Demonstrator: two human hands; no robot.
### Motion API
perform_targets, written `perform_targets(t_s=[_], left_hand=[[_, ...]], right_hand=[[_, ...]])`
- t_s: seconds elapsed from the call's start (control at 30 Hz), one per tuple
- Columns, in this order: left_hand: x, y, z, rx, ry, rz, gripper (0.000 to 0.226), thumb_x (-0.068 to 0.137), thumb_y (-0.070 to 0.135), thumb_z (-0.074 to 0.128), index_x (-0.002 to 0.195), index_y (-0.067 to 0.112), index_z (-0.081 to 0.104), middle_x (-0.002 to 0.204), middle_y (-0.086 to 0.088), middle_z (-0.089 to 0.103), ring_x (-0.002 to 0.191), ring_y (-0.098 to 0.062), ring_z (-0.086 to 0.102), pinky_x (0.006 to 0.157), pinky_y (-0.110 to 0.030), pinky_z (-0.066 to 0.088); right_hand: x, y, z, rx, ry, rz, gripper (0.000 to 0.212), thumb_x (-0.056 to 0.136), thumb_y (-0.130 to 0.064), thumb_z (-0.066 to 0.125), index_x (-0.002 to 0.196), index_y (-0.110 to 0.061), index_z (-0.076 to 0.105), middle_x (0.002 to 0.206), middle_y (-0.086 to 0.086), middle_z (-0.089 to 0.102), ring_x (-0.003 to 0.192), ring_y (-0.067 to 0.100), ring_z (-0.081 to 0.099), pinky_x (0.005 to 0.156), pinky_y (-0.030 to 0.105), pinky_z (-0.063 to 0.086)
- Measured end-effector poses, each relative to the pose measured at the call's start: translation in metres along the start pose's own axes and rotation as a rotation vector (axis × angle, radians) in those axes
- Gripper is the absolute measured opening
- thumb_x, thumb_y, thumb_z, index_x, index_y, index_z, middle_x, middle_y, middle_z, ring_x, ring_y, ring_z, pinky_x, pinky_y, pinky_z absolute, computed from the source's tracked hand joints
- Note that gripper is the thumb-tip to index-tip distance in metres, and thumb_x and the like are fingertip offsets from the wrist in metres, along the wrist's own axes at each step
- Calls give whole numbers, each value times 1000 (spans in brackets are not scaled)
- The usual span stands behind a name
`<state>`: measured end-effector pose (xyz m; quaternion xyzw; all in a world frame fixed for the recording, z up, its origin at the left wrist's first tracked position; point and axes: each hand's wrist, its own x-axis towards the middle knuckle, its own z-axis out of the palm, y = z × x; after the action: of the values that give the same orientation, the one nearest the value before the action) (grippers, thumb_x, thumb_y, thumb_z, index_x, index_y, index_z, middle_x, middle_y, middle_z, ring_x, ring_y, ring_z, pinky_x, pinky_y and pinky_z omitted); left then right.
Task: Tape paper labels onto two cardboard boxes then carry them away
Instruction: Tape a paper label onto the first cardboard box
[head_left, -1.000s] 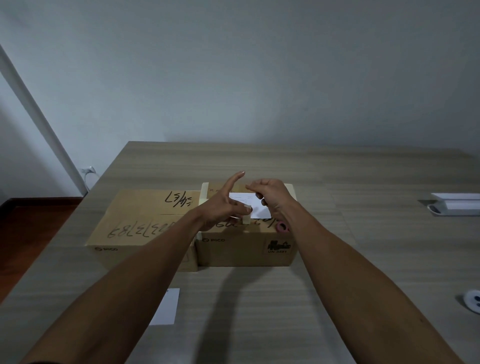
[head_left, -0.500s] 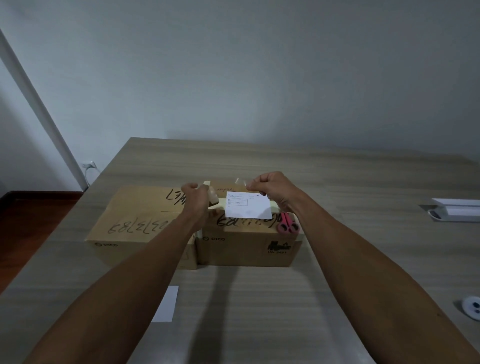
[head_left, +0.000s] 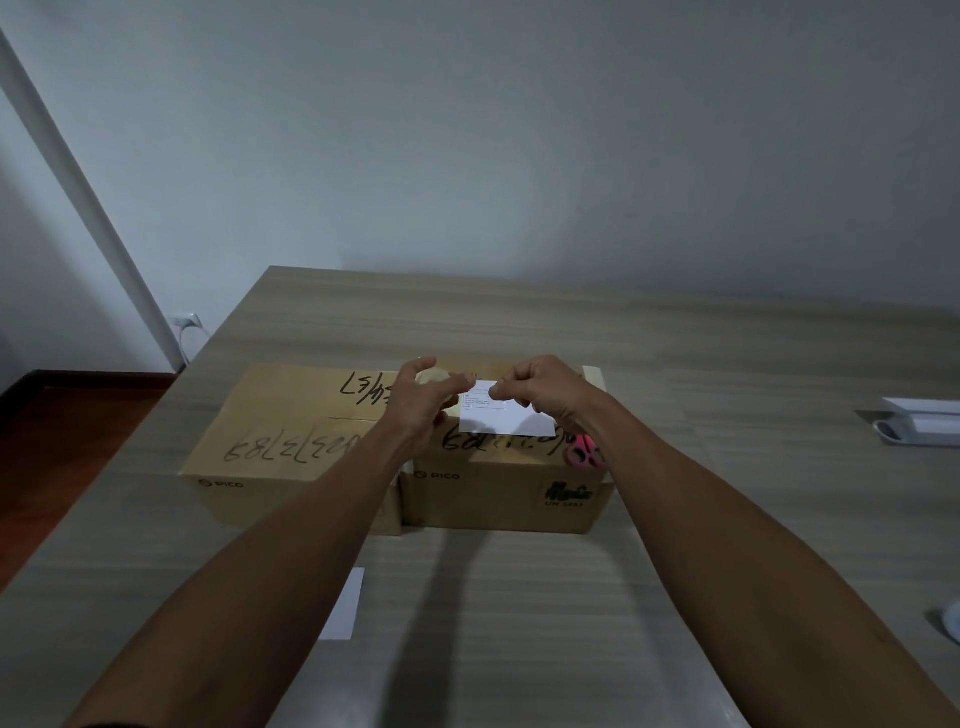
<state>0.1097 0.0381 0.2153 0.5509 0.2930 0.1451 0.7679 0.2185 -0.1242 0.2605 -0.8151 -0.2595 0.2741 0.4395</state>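
Two cardboard boxes stand side by side on the table: the left box (head_left: 280, 431) and the right box (head_left: 498, 493), both with black handwriting on top. A white paper label (head_left: 506, 415) lies on top of the right box. My left hand (head_left: 423, 400) grips a roll of clear tape (head_left: 434, 376) above the seam between the boxes. My right hand (head_left: 540, 387) pinches the tape's free end over the label's upper edge. Pink scissors (head_left: 584, 452) lie on the right box, partly hidden by my right wrist. A second white label (head_left: 345, 605) lies on the table, partly under my left forearm.
The wooden table (head_left: 675, 364) stretches back to a grey wall. A white flat object (head_left: 919, 428) lies at the right edge, and a small white round thing (head_left: 953, 621) sits at the near right. Dark floor shows past the table's left edge.
My left hand took up the tape roll and my right hand drew out its free end; both hands now sit closer together over the label's top edge.
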Motion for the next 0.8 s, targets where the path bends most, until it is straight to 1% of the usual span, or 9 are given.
perform_targets(t_s=[0.13,0.2,0.3,0.4,0.43,0.53,0.63,0.7,0.8], left_hand=[[0,-1,1,49,18,16,69,79,1,83,135,21,48,108,-15,61,73,-16,61,45,-21,45],[1,-2,0,80,19,37,65,81,0,82,133,20,48,109,-16,60,72,-16,61,44,-18,45],[4,-10,-1,131,56,91,68,79,2,85,133,19,48,114,-16,60,80,-20,62,55,-21,53],[5,-22,2,206,157,108,73,77,5,87,136,17,46,98,-4,60,84,-20,62,78,-34,58],[5,-26,2,245,197,109,73,77,6,87,135,18,45,97,-2,60,84,-17,61,80,-34,57],[6,-41,2,344,301,120,75,73,11,88,131,23,42,112,-8,59,96,-22,61,88,-41,57],[5,-47,6,437,376,92,76,75,13,87,135,23,41,118,-8,57,100,-26,59,86,-40,56],[5,-47,8,486,411,73,76,76,15,85,137,26,40,117,-9,58,97,-26,59,85,-41,56],[5,-50,9,556,432,51,77,77,16,82,139,27,38,111,-7,57,94,-27,58,83,-40,55]], right_hand=[[5,5,1,-13,-20,10,13,84,-18,80,84,-5,77,70,1,56,68,14,46,64,25,38],[9,7,1,-30,-33,30,19,83,-19,80,83,-1,74,72,6,53,66,15,44,62,26,37],[18,9,2,-86,-49,106,18,82,-22,78,79,-8,67,66,4,47,58,16,37,57,27,31],[26,10,6,-176,-75,190,22,82,-25,77,75,-11,61,63,2,44,53,16,31,54,27,26],[30,12,9,-205,-75,208,27,83,-25,77,70,-11,57,63,2,44,52,16,32,53,26,26],[37,18,21,-279,-92,225,26,82,-26,79,75,-11,59,71,4,53,56,18,42,53,27,32],[44,24,34,-317,-98,229,29,82,-26,77,96,-5,64,90,11,64,69,20,53,60,30,38],[46,24,38,-319,-91,231,20,84,-20,74,84,-8,57,78,9,59,60,18,50,53,26,37],[47,26,42,-286,-83,249,22,84,-9,70,74,-11,50,65,7,53,46,16,47,40,18,33]])
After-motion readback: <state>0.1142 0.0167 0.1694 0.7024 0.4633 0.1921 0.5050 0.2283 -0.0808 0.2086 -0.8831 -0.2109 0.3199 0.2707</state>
